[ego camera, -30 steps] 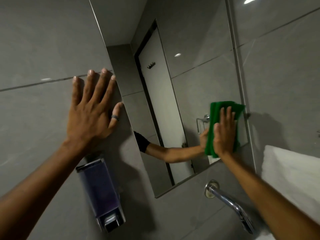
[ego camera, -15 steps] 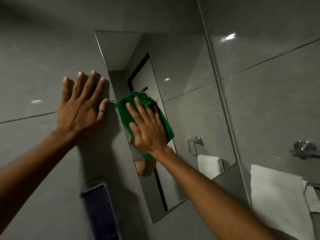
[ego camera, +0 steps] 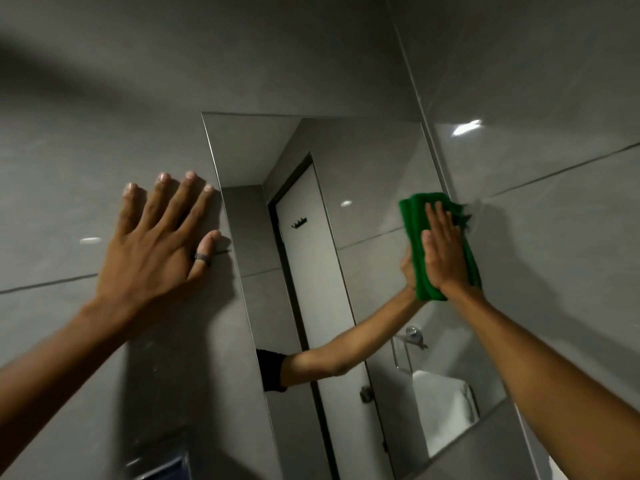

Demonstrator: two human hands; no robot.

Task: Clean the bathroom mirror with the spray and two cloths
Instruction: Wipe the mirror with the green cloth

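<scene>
Mirror: wall-mounted, wiping step in hand. Right hand: fingers flat, pressing the folded green cloth against the glass at the mirror's right edge, upper half. Left hand: fingers spread, empty, braced on the wall just beside the left edge. Spray, second cloth: not visible. Next move likely calls for an even-pressure pass over unwiped glass.

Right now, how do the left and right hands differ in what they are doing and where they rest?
The left hand lies bare on the grey wall tile beside the mirror; the right hand presses a green cloth against the mirror's right edge. The left hand's fingers are spread and it wears a ring; the right hand's fingers lie together, with no ring visible. Both are flat, palm to surface.
</scene>
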